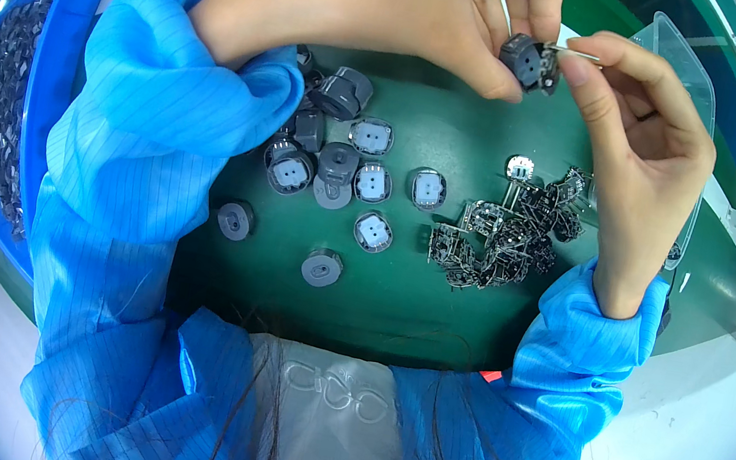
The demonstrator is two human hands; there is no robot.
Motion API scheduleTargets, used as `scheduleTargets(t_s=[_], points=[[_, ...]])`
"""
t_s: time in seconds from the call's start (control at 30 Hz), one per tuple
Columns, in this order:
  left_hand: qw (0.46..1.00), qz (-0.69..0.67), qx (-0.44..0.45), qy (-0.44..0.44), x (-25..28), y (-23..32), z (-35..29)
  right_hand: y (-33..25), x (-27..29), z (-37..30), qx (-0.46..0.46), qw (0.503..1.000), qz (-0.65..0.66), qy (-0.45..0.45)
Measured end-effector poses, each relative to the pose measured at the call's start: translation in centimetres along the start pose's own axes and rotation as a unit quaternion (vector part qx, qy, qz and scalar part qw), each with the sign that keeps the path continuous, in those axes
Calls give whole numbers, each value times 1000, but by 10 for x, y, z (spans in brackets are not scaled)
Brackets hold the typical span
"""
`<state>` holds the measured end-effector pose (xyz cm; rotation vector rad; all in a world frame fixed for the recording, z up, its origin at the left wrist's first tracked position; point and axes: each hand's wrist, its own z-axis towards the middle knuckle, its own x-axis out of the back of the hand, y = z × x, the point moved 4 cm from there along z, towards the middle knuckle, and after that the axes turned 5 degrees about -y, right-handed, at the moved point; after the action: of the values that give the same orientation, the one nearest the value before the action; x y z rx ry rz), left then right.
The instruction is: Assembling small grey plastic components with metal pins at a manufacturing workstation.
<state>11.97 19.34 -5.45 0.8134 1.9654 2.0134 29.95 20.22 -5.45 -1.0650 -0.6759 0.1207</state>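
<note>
At the top of the view my left hand (470, 26) grips a dark grey plastic housing (519, 58) between thumb and fingers. Close against its right side is a small circuit assembly (549, 69) with thin metal prongs. My right hand (655, 125) pinches these prongs between thumb and forefinger. Whether the assembly sits partly inside the housing cannot be made out. Below my right hand lies a heap of similar circuit assemblies (510, 237). Several grey housings (338, 164), some showing pale square faces (373, 231), are scattered left of the heap.
A blue bin (43, 115) filled with small dark parts stands at the far left. On the right, behind my right hand, is a clear plastic bin (705, 90). The green work surface (404, 307) lies beneath everything.
</note>
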Motion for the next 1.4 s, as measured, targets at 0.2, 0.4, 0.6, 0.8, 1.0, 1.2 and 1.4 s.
scheduleTargets(t_s=[0.2,0.4,0.6,0.8,1.0,1.2,1.4], points=[[1000,23,-15,2,-10,-1,-2,-13,0,-2,13,992,-121,19],[1000,-9,6,14,-2,5,-5,-13,-5,-3,53,991,-119,28],[995,78,47,27,-12,13,5,-21,-10,-7,142,950,-277,19],[999,33,-13,32,-12,-2,2,-14,-9,-10,146,943,-295,48],[993,33,-79,87,-8,7,9,-5,-22,1,-160,979,20,128],[942,218,-239,93,-10,19,-6,11,-10,-5,-169,946,231,-152],[944,271,-169,81,-14,21,-6,13,-17,-7,-137,947,247,-153]])
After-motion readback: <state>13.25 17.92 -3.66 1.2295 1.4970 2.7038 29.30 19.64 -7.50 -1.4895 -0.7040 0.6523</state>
